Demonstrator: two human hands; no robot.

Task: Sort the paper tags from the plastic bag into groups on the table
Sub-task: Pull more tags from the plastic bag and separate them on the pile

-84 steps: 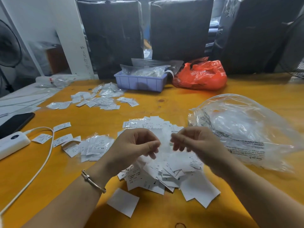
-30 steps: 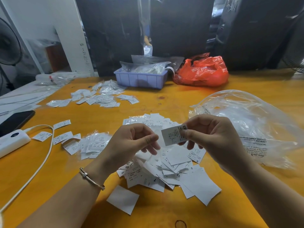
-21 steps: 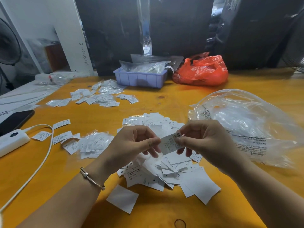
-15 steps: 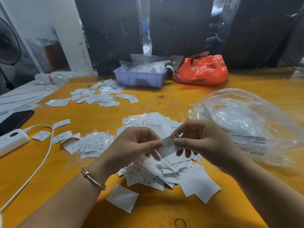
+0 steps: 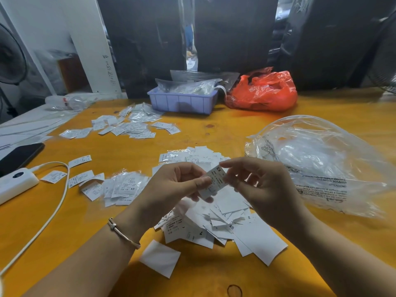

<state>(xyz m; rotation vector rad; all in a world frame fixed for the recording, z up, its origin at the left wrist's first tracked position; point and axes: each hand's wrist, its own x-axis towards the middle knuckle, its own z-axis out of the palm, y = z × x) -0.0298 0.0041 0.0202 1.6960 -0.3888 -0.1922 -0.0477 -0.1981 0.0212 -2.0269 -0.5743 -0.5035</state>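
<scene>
Currently we are pinching one XS tag [image 5: 215,182] between left hand [image 5: 175,189] and right hand [image 5: 260,185]; misreading it upside down is risking the wrong group [image 5: 124,186].

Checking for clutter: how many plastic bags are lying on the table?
2 plainly: a large clear plastic bag at right, a crumpled red plastic bag at the back. Smaller clear ones fill the lilac tray.

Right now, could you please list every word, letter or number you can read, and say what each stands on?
"XS", seen inverted: held tag, pinched by left hand and right hand.
"XS": tag in the left stack.
"S", "L", "XS": tags in the central pile.
"THIS BAG IS NOT A TOY", "ATTENZIONE": clear plastic bag.
Handwritten digits on the white post: unreadable.
Fine print elsewhere: too small.
</scene>
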